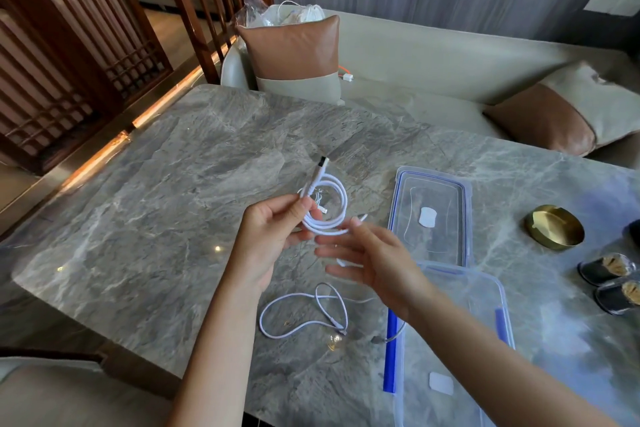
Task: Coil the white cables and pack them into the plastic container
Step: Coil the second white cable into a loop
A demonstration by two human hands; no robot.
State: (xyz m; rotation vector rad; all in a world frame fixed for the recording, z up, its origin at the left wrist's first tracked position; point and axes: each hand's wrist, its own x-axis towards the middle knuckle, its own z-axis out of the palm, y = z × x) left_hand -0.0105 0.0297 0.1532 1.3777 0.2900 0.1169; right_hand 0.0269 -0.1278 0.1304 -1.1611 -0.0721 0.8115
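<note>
My left hand (273, 236) pinches a white cable (334, 208) wound into a small coil above the marble table (156, 218); its USB plug sticks up and away from the fingers. My right hand (374, 260) is beside the coil with fingers spread, its fingertips at the coil's lower edge, slightly blurred. A second white cable (301, 312) lies loose in open loops on the table below my hands. The clear plastic container (485, 350) with blue clips stands under my right forearm. Its lid (431, 215) lies flat just beyond it.
A brass dish (554, 227) and two dark holders with sticks (609, 274) stand at the right edge. Across the table is a bench with brown and beige cushions (294, 55) and a plastic bag of white items (277, 14).
</note>
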